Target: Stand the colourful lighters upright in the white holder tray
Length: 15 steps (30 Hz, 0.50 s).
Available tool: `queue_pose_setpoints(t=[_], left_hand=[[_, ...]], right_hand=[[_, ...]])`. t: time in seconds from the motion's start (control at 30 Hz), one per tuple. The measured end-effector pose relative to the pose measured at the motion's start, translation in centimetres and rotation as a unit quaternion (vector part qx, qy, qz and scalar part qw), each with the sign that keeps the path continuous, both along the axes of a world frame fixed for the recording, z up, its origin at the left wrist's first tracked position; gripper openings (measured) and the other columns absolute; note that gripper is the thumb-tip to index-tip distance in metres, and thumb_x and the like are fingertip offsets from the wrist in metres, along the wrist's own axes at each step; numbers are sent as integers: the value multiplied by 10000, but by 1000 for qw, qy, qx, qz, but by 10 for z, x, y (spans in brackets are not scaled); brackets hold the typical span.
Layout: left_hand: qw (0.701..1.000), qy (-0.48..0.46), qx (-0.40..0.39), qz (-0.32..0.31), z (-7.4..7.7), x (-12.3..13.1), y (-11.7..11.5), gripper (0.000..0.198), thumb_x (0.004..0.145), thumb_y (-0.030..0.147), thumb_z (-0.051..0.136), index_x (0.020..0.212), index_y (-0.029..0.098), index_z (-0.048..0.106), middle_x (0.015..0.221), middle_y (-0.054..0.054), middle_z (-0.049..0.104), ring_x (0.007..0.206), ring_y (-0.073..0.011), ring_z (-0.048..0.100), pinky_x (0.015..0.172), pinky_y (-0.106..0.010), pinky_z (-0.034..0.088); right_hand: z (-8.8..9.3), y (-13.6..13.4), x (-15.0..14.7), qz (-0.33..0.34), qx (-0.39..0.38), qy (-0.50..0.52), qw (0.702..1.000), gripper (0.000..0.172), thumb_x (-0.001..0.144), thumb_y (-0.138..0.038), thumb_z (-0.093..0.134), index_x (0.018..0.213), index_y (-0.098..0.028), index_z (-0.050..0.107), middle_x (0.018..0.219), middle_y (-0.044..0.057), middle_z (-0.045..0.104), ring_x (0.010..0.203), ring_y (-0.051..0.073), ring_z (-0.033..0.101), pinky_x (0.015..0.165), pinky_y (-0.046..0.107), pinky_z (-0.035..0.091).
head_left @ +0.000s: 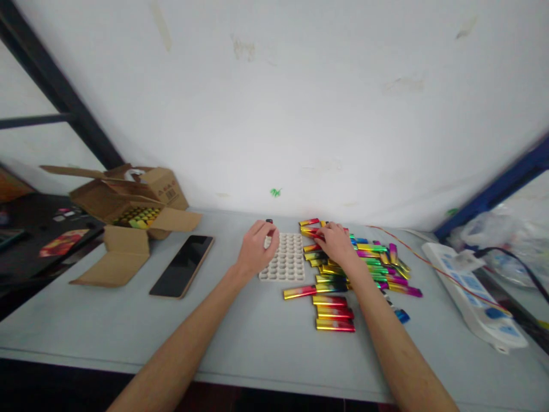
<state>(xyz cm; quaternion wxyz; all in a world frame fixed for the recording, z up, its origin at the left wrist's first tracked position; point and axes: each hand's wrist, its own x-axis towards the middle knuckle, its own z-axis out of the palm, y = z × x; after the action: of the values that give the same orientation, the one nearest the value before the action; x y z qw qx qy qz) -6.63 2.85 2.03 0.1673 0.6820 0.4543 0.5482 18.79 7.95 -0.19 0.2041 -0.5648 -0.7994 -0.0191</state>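
Note:
My left hand [256, 247] is closed in a pinch above the left side of a pale tray [283, 278] with rows of round holes. The dark top of a lighter [269, 221] pokes up beyond its fingers; the rest of it is hidden. To the right, my right hand [337, 243] reaches into a heap of shiny lighters [373, 254] in several colours. Its thumb and fingers close on a red-and-yellow lighter [311, 233] at the heap's left edge. Nearer me, several red-and-yellow lighters [335, 313] lie in a stack of rows.
At the left stands an open cardboard box [126, 254] with yellow lighters inside, a second carton [165, 186] behind it. A dark phone [182, 266] lies on the grey table [240, 343]. On the right are a white power strip [476, 297] and a thin red wire [422, 258].

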Motion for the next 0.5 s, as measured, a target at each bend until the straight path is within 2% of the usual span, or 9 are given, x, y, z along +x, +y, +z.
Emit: queue_pose_setpoints(t=[0.13,0.23,0.3,0.4,0.5], left_hand=[[1000,-15,-12,-21,2,4,-1,86,882,272,686,824,231,735,821,-62,660,845,-232,599,913,-354,491],[997,-16,-27,-63,5,5,0,160,907,332,699,1001,242,792,992,-84,738,923,-243,645,979,-375,493],[993,-6,-48,-106,5,6,0,254,898,363,730,1119,253,791,1111,-87,761,970,-245,672,996,-380,499],[982,-7,-101,-157,2,11,0,313,869,377,774,1150,241,792,1102,-86,785,944,-238,706,913,-349,537],[951,-64,-192,-234,-2,16,-1,269,872,389,763,1052,192,797,956,-84,789,728,-191,689,716,-306,552]], right_hand=[[9,-14,2,29,11,22,999,197,1023,-266,586,1147,-187,716,1152,169,704,1104,333,653,979,513,508],[18,-33,0,116,21,111,987,262,1066,-308,516,1256,-220,673,1195,109,740,1091,268,688,994,430,526],[23,-44,-6,179,11,195,964,260,1067,-359,520,1221,-239,691,1192,83,752,1075,248,702,965,395,540],[24,-52,-18,196,-44,294,934,268,1032,-445,579,1158,-238,693,984,46,754,863,208,700,775,330,552],[20,-53,-28,168,-80,398,898,343,939,-544,688,1066,-229,634,723,-32,628,643,159,596,603,274,481]])
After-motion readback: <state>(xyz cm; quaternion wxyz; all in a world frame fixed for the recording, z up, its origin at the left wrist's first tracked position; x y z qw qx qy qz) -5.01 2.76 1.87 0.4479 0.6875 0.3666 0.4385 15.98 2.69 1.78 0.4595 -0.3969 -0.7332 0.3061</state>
